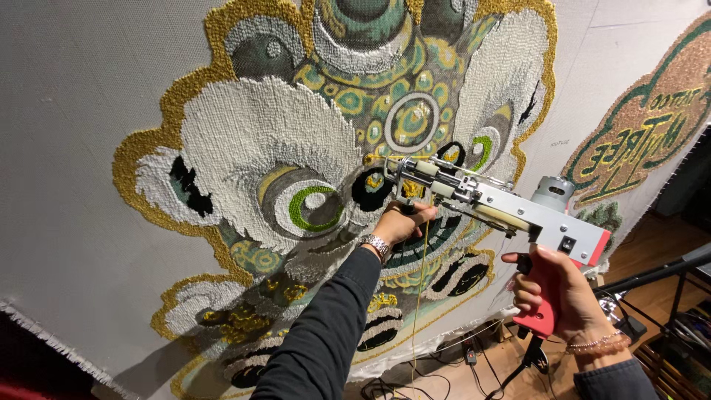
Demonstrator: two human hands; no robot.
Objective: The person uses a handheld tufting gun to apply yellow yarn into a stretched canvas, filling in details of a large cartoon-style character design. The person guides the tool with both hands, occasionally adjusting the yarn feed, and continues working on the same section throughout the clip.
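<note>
Landmark: tufting gun [503, 211]. Its needle end points left and touches the stretched cloth [74, 148], which stands directly behind it. The tufted design [296, 148] on that cloth spreads left of, above and below the gun. The left hand [400, 222] sits under the gun's front end; the right hand [559, 296] is on the grip at its lower right. A yarn strand [422, 296] hangs below the front end. A second tufted panel [644, 126] lies upper right. Cables on the floor [459, 370] lie below.

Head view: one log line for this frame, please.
left hand: gripping front handle of tufting gun | right hand: on red rear grip | needle end: at stretched cloth | feed: yellow yarn
</note>
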